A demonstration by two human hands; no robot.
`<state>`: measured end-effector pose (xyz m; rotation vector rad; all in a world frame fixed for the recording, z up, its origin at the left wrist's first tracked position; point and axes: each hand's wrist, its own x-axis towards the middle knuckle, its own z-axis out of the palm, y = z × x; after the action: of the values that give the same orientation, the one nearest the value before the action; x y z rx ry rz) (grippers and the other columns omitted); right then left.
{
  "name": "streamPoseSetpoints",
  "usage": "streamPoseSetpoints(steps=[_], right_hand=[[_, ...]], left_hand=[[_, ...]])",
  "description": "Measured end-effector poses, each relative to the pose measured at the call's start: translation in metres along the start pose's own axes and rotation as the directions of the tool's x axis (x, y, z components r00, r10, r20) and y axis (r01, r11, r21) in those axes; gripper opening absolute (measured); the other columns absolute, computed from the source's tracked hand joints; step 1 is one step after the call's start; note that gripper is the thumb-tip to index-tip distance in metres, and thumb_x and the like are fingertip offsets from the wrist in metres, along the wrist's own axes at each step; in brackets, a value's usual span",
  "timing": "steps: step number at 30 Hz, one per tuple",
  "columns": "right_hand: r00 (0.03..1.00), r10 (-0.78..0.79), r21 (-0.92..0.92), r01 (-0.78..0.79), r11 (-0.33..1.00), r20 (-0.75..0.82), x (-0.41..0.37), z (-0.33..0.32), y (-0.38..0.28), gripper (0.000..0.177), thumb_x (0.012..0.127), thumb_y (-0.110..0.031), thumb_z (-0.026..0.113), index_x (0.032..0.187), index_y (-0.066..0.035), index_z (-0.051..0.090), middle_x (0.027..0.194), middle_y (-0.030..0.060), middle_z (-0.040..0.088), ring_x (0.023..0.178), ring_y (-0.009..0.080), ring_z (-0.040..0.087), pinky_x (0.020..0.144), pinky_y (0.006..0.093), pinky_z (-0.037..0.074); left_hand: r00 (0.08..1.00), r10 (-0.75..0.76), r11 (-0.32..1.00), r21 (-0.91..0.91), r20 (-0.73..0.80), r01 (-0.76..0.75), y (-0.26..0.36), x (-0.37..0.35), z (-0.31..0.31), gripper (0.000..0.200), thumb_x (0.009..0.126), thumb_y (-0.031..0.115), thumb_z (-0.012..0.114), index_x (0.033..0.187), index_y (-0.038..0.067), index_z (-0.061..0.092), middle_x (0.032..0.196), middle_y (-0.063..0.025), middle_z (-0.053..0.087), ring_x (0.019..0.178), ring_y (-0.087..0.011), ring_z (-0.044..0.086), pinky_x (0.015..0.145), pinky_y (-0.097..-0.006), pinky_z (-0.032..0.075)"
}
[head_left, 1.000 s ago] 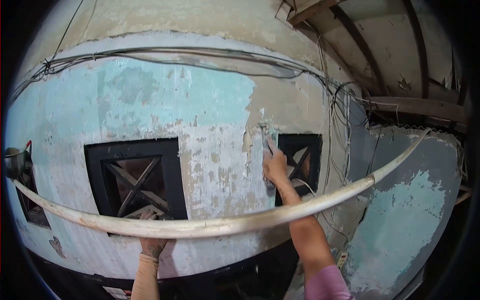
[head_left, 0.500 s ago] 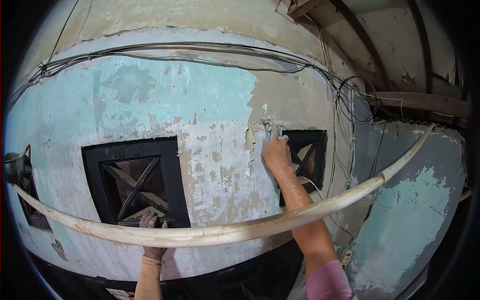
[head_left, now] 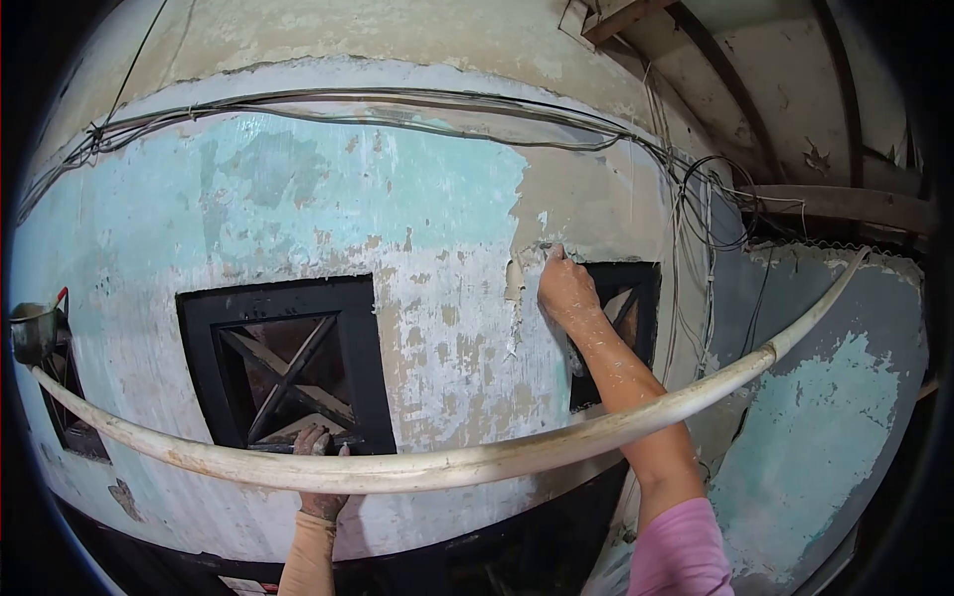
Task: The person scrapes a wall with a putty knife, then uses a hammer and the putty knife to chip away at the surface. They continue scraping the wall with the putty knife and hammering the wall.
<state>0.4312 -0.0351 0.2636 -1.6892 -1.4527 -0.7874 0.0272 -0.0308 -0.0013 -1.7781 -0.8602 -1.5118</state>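
My right hand (head_left: 570,290) is closed at the broken paint edge above the right window vent. A small grey blade-like edge, which looks like a scraper (head_left: 543,244), shows at its fingertips; the rest is hidden in the hand. My left hand (head_left: 316,440), smeared with grey, lies against the lower part of the left black window frame (head_left: 384,397), fingers pointing up and thumb apart. A long pale pole (head_left: 447,470) crosses in front of it and covers the palm. The wall (head_left: 447,348) has patchy turquoise and white paint, with bare beige plaster near my right hand.
Bundled cables (head_left: 397,96) run along the wall above the vents and hang in a coil (head_left: 711,204) at the right. A dark pot (head_left: 34,333) with a red-tipped handle is at the far left. Wooden beams (head_left: 845,204) stand overhead at right.
My right hand has turned, its fingers now curled rather than pointing up, and stays near the same paint edge. The view has shifted slightly; my left hand keeps its place on the frame.
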Motion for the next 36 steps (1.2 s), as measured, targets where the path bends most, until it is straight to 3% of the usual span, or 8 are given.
streamPoseSetpoints(steps=[4,9,15,18,20,25,32,36], right_hand=[[0.984,0.134,0.1,-0.123,0.987,-0.116,0.021,0.035,0.025,0.038,0.084,-0.004,0.052,0.118,0.011,0.044,0.101,0.038,0.062,0.099,0.0493,0.063,0.088,0.0512,0.052],[0.991,-0.097,0.009,0.098,0.995,-0.094,0.03,0.002,0.056,0.047,0.082,0.0,0.052,0.123,0.014,0.037,0.102,0.0416,0.059,0.1,0.056,0.057,0.09,0.0537,0.047],[0.982,0.165,0.347,-0.125,0.93,-0.089,-0.01,0.008,0.023,0.058,0.088,-0.022,0.058,0.137,0.0,0.034,0.102,0.0369,0.061,0.1,0.053,0.059,0.091,0.0539,0.048],[0.99,0.122,0.31,-0.094,0.946,-0.072,-0.029,0.016,0.012,0.066,0.087,-0.028,0.061,0.14,0.0,0.033,0.104,0.0379,0.06,0.1,0.0524,0.06,0.09,0.0533,0.049],[0.992,-0.104,0.364,0.122,0.923,-0.069,-0.048,0.035,0.022,0.078,0.082,-0.031,0.066,0.143,0.001,0.03,0.11,0.0404,0.055,0.101,0.0539,0.059,0.09,0.0523,0.049],[0.985,-0.105,0.174,0.08,0.981,0.139,-0.088,0.034,0.01,0.072,0.077,-0.022,0.072,0.135,0.003,0.038,0.111,0.0371,0.054,0.105,0.0525,0.056,0.092,0.0507,0.047],[0.992,-0.001,0.549,-0.068,0.833,0.123,-0.136,0.038,0.029,0.07,0.072,-0.029,0.082,0.124,0.004,0.047,0.112,0.026,0.061,0.107,0.0378,0.061,0.092,0.0445,0.047],[0.974,-0.074,0.478,-0.039,0.878,0.216,-0.189,0.084,0.047,0.055,0.078,-0.03,0.074,0.124,-0.009,0.052,0.106,0.0232,0.062,0.1,0.0414,0.06,0.088,0.0458,0.047]], left_hand=[[1.0,-0.002,1.0,0.003,0.003,0.002,-0.001,0.001,0.0,0.034,0.08,0.011,0.071,0.108,-0.003,0.055,0.116,-0.0203,0.058,0.114,-0.0411,0.054,0.099,-0.053,0.043],[1.0,0.013,1.0,-0.013,-0.025,-0.013,0.002,0.004,-0.001,0.033,0.08,0.011,0.071,0.106,-0.003,0.056,0.115,-0.0213,0.058,0.112,-0.0413,0.055,0.097,-0.0535,0.044],[1.0,0.028,0.999,0.025,-0.009,-0.027,0.002,0.005,-0.002,0.035,0.079,0.011,0.07,0.107,-0.003,0.055,0.114,-0.0213,0.058,0.112,-0.0412,0.055,0.097,-0.0531,0.044],[0.999,0.032,0.999,0.019,-0.026,-0.032,0.0,0.002,0.001,0.034,0.08,0.011,0.069,0.107,-0.003,0.054,0.115,-0.0209,0.058,0.112,-0.0412,0.055,0.097,-0.0526,0.044],[1.0,0.015,1.0,0.015,-0.022,-0.015,0.001,0.003,-0.004,0.034,0.08,0.012,0.07,0.107,-0.003,0.055,0.115,-0.0207,0.059,0.113,-0.0409,0.054,0.098,-0.0521,0.044],[1.0,-0.024,0.999,0.033,-0.018,0.025,0.0,0.001,0.0,0.033,0.081,0.013,0.071,0.106,-0.002,0.057,0.116,-0.0204,0.059,0.114,-0.04,0.054,0.1,-0.051,0.043],[0.998,-0.05,0.997,0.067,0.05,0.046,-0.008,-0.009,0.007,0.038,0.081,0.013,0.072,0.112,-0.002,0.056,0.12,-0.0188,0.058,0.117,-0.039,0.052,0.102,-0.0495,0.041],[0.99,-0.049,0.991,0.128,0.131,0.032,-0.016,-0.019,0.009,0.047,0.076,0.02,0.074,0.115,-0.001,0.056,0.121,-0.0183,0.057,0.121,-0.039,0.049,0.105,-0.0482,0.038]])
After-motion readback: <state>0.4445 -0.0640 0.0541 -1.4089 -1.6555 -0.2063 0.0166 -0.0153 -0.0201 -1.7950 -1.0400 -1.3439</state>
